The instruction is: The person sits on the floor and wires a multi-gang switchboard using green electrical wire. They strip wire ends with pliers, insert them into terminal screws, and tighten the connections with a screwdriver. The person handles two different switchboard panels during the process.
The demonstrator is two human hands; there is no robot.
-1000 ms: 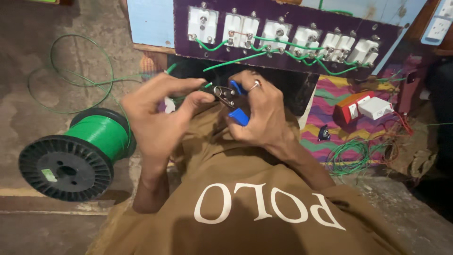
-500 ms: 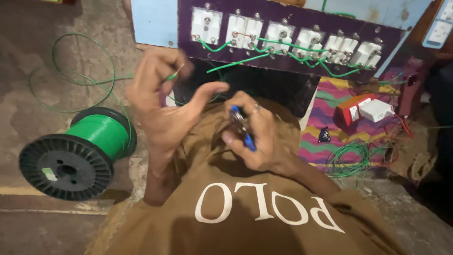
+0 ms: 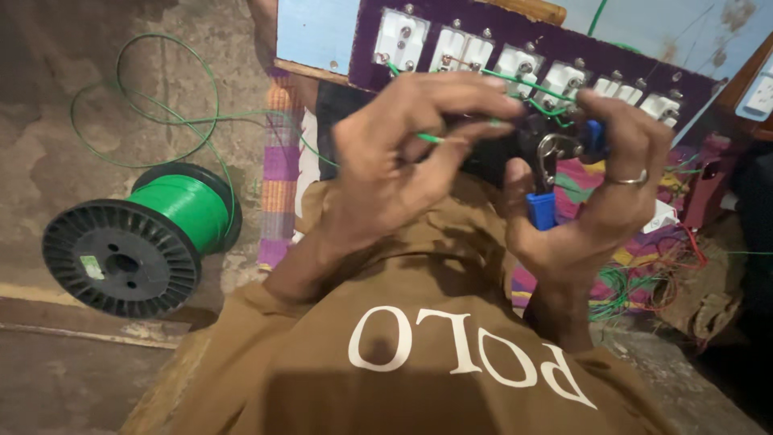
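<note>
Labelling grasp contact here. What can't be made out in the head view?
- Tool head of the blue-handled pliers: covered by the right hand.
- Green wire end: hidden between the left hand fingers and the pliers.
- Switch panel: lower edge behind both hands, right end cut by the frame.
- Wire spool label: too small.

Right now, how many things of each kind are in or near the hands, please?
Hands: 2, left hand, right hand
Blue-handled pliers: 1, in the right hand
Green wire piece: 1, pinched by the left hand
Wire spool: 1, on the floor
Purple switch board: 1
Ring: 1
Total: 7
</note>
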